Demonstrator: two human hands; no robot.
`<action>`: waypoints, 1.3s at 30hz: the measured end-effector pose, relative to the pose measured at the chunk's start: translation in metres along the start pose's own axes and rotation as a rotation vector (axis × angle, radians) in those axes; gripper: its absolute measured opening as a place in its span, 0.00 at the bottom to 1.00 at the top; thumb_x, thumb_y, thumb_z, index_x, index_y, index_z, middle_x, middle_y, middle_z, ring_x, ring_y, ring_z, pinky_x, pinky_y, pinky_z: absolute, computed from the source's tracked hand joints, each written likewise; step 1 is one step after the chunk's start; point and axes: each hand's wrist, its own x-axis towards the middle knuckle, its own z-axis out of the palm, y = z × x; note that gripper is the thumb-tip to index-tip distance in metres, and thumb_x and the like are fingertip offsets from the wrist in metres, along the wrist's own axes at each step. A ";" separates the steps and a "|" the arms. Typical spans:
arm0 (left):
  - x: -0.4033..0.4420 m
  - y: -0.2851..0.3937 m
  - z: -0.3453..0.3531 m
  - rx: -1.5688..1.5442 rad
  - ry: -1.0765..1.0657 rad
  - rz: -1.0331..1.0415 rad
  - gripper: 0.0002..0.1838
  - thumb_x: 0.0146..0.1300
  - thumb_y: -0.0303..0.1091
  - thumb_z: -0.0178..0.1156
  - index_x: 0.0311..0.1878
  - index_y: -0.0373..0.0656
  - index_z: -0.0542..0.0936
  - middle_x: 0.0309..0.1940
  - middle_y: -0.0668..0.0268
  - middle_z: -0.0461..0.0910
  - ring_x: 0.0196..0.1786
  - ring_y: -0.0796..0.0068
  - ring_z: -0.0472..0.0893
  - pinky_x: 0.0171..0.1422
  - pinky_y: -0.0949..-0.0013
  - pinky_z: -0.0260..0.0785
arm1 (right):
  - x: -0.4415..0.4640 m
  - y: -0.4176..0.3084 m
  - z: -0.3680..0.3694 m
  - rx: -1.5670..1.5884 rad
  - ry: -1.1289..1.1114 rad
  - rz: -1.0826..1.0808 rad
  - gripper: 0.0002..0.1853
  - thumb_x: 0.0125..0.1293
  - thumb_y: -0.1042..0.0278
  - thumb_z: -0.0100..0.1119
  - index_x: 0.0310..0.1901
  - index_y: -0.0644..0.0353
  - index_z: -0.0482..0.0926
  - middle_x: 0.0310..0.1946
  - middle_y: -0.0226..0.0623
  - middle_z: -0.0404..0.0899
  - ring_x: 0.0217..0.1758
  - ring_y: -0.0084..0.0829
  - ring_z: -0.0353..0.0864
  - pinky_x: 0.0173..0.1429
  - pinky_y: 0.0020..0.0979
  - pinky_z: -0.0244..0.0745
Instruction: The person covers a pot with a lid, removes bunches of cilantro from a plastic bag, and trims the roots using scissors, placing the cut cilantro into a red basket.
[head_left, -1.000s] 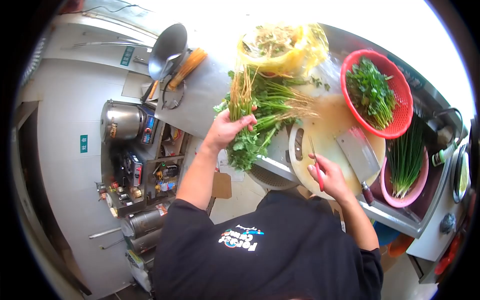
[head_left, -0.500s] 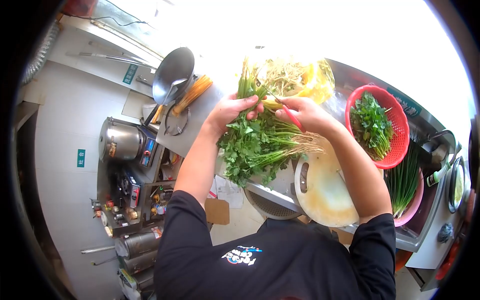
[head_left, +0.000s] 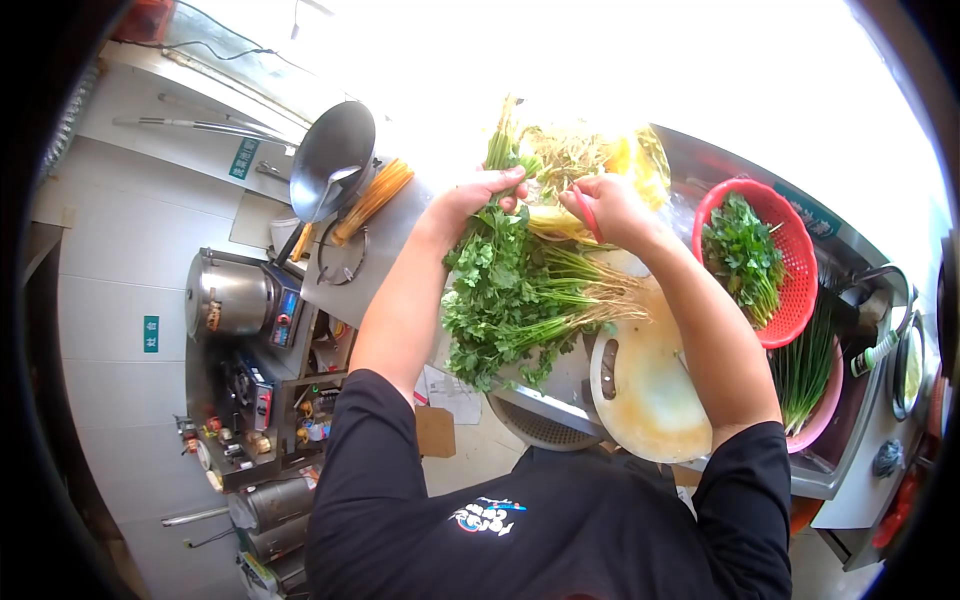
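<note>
My left hand (head_left: 480,198) is closed round a bunch of leafy green herbs (head_left: 505,150), its stems pointing up and its leaves hanging below. My right hand (head_left: 610,208) grips a tool with a red handle (head_left: 587,214), just right of the bunch; its blade is hard to make out. Behind both hands lies a yellow bag (head_left: 640,165) with pale roots and trimmings in it. More herbs (head_left: 510,310) with tan roots lie below my hands, reaching the round cutting board (head_left: 650,390).
A red colander (head_left: 797,250) holding cut herbs stands at the right, above a pink basin (head_left: 822,410) of long green stalks. A wok (head_left: 335,150) and a bundle of thin sticks (head_left: 375,200) are at the left. Beyond them, a steel pot (head_left: 230,292) sits near a burner.
My right hand has moved from the board up and left to the bunch, bringing the red-handled tool. The bunch in my left hand has shifted up; lately the right hand drew slightly away from it.
</note>
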 end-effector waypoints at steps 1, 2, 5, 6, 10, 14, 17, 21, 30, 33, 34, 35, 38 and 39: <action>0.001 0.000 -0.002 -0.001 0.001 0.000 0.11 0.69 0.38 0.61 0.45 0.40 0.81 0.30 0.70 0.82 0.26 0.84 0.72 0.37 0.78 0.65 | 0.000 -0.001 0.000 -0.016 0.011 -0.014 0.20 0.65 0.50 0.62 0.41 0.62 0.85 0.25 0.46 0.82 0.29 0.35 0.82 0.39 0.35 0.76; 0.003 0.000 -0.004 0.040 0.001 -0.008 0.11 0.68 0.38 0.62 0.44 0.40 0.82 0.30 0.70 0.82 0.26 0.84 0.72 0.37 0.77 0.66 | 0.000 -0.001 -0.001 -0.017 0.010 -0.014 0.20 0.65 0.50 0.62 0.41 0.62 0.85 0.25 0.46 0.82 0.29 0.35 0.82 0.39 0.35 0.76; 0.001 0.003 -0.003 0.069 0.007 -0.018 0.11 0.68 0.39 0.62 0.41 0.41 0.83 0.29 0.70 0.82 0.26 0.85 0.73 0.38 0.77 0.66 | -0.009 -0.024 -0.010 -0.049 -0.074 0.014 0.20 0.64 0.49 0.59 0.43 0.59 0.85 0.29 0.47 0.83 0.33 0.39 0.84 0.42 0.37 0.77; 0.000 0.002 -0.001 0.057 0.012 -0.020 0.11 0.67 0.39 0.63 0.40 0.41 0.84 0.29 0.71 0.82 0.26 0.85 0.73 0.38 0.76 0.66 | -0.009 -0.027 -0.010 -0.113 -0.055 -0.012 0.20 0.64 0.49 0.58 0.44 0.58 0.85 0.30 0.47 0.84 0.35 0.41 0.84 0.44 0.38 0.77; -0.001 0.001 -0.002 0.136 -0.003 -0.031 0.12 0.67 0.40 0.63 0.42 0.40 0.84 0.30 0.70 0.83 0.27 0.85 0.74 0.37 0.77 0.67 | -0.002 -0.020 -0.006 -0.161 -0.031 -0.069 0.22 0.63 0.48 0.60 0.44 0.62 0.83 0.27 0.45 0.82 0.31 0.35 0.81 0.40 0.35 0.75; -0.001 -0.009 -0.006 0.031 -0.049 -0.024 0.13 0.68 0.39 0.62 0.46 0.38 0.83 0.33 0.69 0.83 0.29 0.84 0.75 0.34 0.78 0.67 | -0.004 -0.018 -0.007 -0.228 -0.047 -0.034 0.23 0.63 0.48 0.59 0.44 0.62 0.83 0.30 0.46 0.83 0.33 0.38 0.83 0.42 0.37 0.75; 0.004 -0.015 -0.010 -0.003 -0.038 -0.003 0.12 0.68 0.39 0.62 0.45 0.40 0.82 0.34 0.69 0.83 0.29 0.85 0.74 0.34 0.78 0.68 | -0.006 -0.017 -0.004 -0.154 -0.014 -0.088 0.23 0.63 0.48 0.59 0.43 0.62 0.83 0.30 0.46 0.83 0.34 0.39 0.83 0.42 0.37 0.76; 0.002 -0.012 -0.009 0.093 -0.101 -0.016 0.11 0.69 0.40 0.62 0.44 0.43 0.82 0.33 0.71 0.82 0.29 0.85 0.73 0.36 0.77 0.67 | -0.002 -0.020 -0.008 -0.181 -0.058 -0.070 0.23 0.63 0.48 0.59 0.43 0.63 0.83 0.28 0.46 0.82 0.33 0.38 0.82 0.42 0.37 0.75; 0.006 -0.014 -0.003 0.185 -0.112 -0.019 0.11 0.69 0.42 0.62 0.43 0.44 0.81 0.33 0.73 0.81 0.29 0.85 0.71 0.36 0.78 0.66 | 0.006 -0.024 -0.020 -0.181 -0.199 0.003 0.21 0.63 0.50 0.59 0.40 0.64 0.83 0.21 0.39 0.79 0.25 0.28 0.80 0.33 0.31 0.75; 0.009 -0.014 -0.002 0.193 -0.129 -0.006 0.10 0.70 0.41 0.61 0.42 0.44 0.81 0.32 0.73 0.80 0.29 0.85 0.71 0.37 0.77 0.64 | 0.006 -0.026 -0.021 -0.131 -0.190 0.018 0.20 0.64 0.51 0.60 0.39 0.64 0.84 0.21 0.38 0.78 0.25 0.27 0.80 0.31 0.31 0.76; 0.011 -0.015 -0.002 0.193 -0.128 -0.007 0.10 0.70 0.41 0.61 0.42 0.44 0.81 0.32 0.73 0.80 0.29 0.85 0.71 0.37 0.77 0.64 | 0.006 -0.027 -0.022 -0.108 -0.195 0.037 0.20 0.64 0.51 0.61 0.38 0.64 0.84 0.20 0.39 0.78 0.25 0.27 0.80 0.32 0.31 0.77; 0.012 -0.016 -0.002 0.200 -0.121 0.007 0.10 0.70 0.41 0.61 0.42 0.44 0.81 0.31 0.73 0.79 0.29 0.85 0.70 0.36 0.78 0.64 | 0.005 -0.026 -0.020 -0.108 -0.196 0.037 0.20 0.64 0.51 0.61 0.38 0.64 0.84 0.20 0.39 0.78 0.25 0.27 0.80 0.32 0.31 0.77; 0.018 -0.019 -0.004 0.246 -0.072 0.029 0.10 0.70 0.41 0.60 0.42 0.44 0.81 0.30 0.74 0.79 0.28 0.86 0.69 0.36 0.78 0.63 | 0.007 -0.020 -0.012 -0.182 -0.097 -0.027 0.19 0.65 0.52 0.62 0.39 0.64 0.84 0.21 0.39 0.78 0.25 0.28 0.80 0.33 0.32 0.77; 0.020 -0.021 -0.006 0.287 -0.032 0.036 0.10 0.70 0.41 0.60 0.41 0.44 0.81 0.30 0.75 0.78 0.28 0.86 0.69 0.35 0.78 0.62 | 0.008 -0.016 -0.010 -0.202 -0.067 -0.025 0.19 0.65 0.52 0.62 0.39 0.64 0.84 0.21 0.40 0.79 0.26 0.29 0.80 0.34 0.32 0.76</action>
